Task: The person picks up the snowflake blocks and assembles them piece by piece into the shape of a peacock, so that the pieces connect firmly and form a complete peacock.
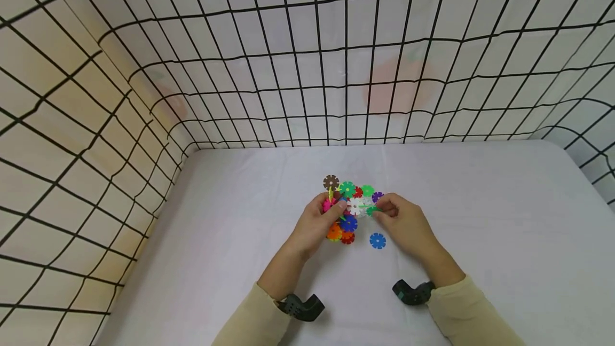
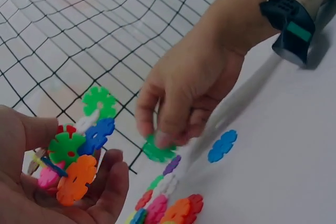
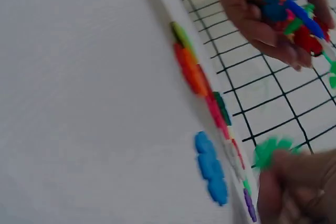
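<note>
My left hand holds a cluster of joined notched plastic discs. Green, blue, orange, pink, red and white discs show in it in the left wrist view. A green disc sticks out at the cluster's upper end. My right hand pinches a separate green notched disc between thumb and fingertips, a short gap from the cluster. Below both hands, several loose discs lie on the white cloth, an orange disc and a purple disc among them. Nearer to me lies a light blue disc.
A white cloth covers the table. Black wire grid panels stand along its back and sides. A brown disc lies beyond the left hand. Each wrist wears a dark device.
</note>
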`<state>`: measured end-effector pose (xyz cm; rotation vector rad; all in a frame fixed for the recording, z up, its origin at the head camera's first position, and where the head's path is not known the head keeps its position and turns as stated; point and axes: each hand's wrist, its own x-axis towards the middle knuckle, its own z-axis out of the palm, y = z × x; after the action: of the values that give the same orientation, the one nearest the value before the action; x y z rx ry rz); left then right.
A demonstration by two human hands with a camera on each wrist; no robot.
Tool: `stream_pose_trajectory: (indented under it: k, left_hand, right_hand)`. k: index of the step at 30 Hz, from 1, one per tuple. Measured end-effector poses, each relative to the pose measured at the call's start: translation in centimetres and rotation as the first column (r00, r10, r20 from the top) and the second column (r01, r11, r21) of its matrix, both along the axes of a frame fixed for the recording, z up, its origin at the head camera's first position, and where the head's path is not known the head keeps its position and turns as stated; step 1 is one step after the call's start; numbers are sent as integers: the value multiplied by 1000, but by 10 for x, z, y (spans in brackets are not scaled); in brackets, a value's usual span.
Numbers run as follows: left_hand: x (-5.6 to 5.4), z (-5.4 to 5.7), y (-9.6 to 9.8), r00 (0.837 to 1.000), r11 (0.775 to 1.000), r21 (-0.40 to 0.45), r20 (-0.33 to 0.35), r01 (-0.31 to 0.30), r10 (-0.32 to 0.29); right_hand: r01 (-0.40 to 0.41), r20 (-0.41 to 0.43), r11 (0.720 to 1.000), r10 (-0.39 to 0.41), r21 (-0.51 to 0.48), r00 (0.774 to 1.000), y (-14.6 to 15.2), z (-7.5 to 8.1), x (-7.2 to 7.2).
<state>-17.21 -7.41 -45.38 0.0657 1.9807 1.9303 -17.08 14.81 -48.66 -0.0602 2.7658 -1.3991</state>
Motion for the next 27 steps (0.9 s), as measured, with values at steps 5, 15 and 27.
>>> stream_pose_trajectory:
  k: [5, 15, 27]
  left_hand:
    - [-1, 3, -6, 995, 995, -5, -29, 95, -95]
    - [-3, 3, -8, 991, 990, 69, 32, 125, -128]
    - [-1, 7, -5, 994, 988, 140, 86, 59, -72]
  right_hand:
    - [-77, -122, 902, 27, -425, 992, 3, 6, 0]
    - [-242, -280, 827, 108, -507, 954, 3, 7, 5]
    - [-301, -441, 844, 87, -444, 893, -2, 5, 6]
